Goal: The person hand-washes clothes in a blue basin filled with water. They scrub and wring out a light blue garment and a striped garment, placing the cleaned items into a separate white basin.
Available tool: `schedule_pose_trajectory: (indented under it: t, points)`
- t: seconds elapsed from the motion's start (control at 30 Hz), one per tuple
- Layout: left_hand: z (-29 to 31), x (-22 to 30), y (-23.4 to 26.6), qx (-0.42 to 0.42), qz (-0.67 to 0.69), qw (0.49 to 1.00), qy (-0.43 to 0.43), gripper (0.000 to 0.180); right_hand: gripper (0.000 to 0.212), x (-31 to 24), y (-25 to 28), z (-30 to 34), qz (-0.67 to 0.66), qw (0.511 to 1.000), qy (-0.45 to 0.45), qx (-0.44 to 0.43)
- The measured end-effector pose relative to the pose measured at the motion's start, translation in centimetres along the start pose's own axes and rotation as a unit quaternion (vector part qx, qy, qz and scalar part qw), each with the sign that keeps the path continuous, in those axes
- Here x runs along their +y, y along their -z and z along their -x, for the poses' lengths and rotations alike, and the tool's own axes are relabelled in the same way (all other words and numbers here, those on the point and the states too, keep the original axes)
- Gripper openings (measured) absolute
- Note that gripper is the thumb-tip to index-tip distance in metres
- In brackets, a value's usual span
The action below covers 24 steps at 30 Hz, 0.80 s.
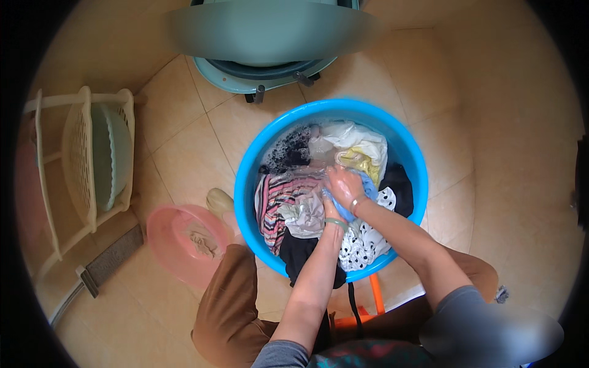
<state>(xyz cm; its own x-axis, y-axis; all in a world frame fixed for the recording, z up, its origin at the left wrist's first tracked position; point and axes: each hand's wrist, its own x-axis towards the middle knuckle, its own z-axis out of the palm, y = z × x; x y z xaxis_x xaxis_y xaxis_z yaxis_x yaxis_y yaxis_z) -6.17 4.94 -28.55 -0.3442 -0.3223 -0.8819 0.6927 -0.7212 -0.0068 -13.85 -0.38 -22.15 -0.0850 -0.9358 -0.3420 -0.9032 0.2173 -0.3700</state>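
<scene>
While both hands meet near the middle of the load, the light-blue cloth (341, 210) lies under and between them, inside a round blue basin (420, 178) on the tiled floor (442, 86).

Right hand (344, 185): fingers curled down over the light-blue cloth, gripping it; silver-toned bracelet at the wrist. Left hand (333, 210): just beside, against the same cloth; its fingers are partly covered, so how far they close cannot be told; green bangle at the wrist.

Edges and room: the hands sit well apart from the rim on every side. Most open room within the basin is at upper left, sudsy water over dark fabric (297, 147). Left side taken up by a striped garment (276, 199); far side by a white and yellow garment (362, 150); right side by a black garment (399, 187) close to the wall; near side by a dotted white cloth (362, 248). Outside, bare tile extends to the right; at left, a pink basin (162, 221) stands near the person's leg.

Direction: the cloth is bunched; its visible strip between the hands slants from upper left to lower right, with another fold showing right of the right hand. Full long axis hidden.
</scene>
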Motion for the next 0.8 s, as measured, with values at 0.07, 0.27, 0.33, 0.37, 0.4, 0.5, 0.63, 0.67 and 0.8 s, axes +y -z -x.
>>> schedule_pose_trajectory:
  t: [0.07, 0.27, 0.33, 0.37, 0.4, 0.5, 0.63, 0.67, 0.8]
  points:
    - [0.2, -0.1, 2.9, -0.044, 0.008, 0.998, 0.046, 0.058, 0.014, -0.4, 1.6, 5.0, -0.037, 0.997, 0.067, 0.009]
    - [0.0, -0.4, 3.7, -0.150, -0.013, 0.989, 0.012, 0.053, 0.016, -0.9, 2.0, 7.9, -0.104, 0.994, 0.031, -0.017]
    - [-0.2, -1.1, 3.3, -0.035, -0.007, 0.999, 0.004, 0.055, 0.014, -0.4, -0.1, 4.0, -0.066, 0.998, 0.004, -0.004]
    - [-0.6, -0.9, 2.6, 0.009, 0.001, 1.000, 0.028, 0.054, 0.015, 0.2, -1.1, 2.0, -0.045, 0.999, 0.000, -0.011]
    - [-0.4, -0.9, 2.0, 0.021, -0.004, 1.000, 0.022, 0.054, 0.017, 1.0, -1.9, 0.1, -0.024, 1.000, -0.005, -0.014]
    - [0.8, -0.3, -1.8, 0.091, -0.017, 0.996, 0.012, 0.055, 0.021, 1.9, -3.1, -3.1, 0.028, 0.997, -0.044, -0.058]
    - [0.0, -0.2, -0.5, 0.023, -0.011, 1.000, -0.014, 0.057, 0.017, 0.8, -1.5, -1.6, 0.000, 0.998, -0.025, -0.050]
    - [-0.3, -0.2, 0.6, -0.087, 0.019, 0.996, 0.000, 0.057, 0.017, 0.4, -0.6, 0.0, -0.017, 1.000, 0.017, 0.003]
    - [-1.9, -1.5, 6.7, -0.337, 0.071, 0.938, 0.033, 0.058, 0.024, -0.7, 2.9, 8.3, -0.115, 0.988, 0.103, 0.005]
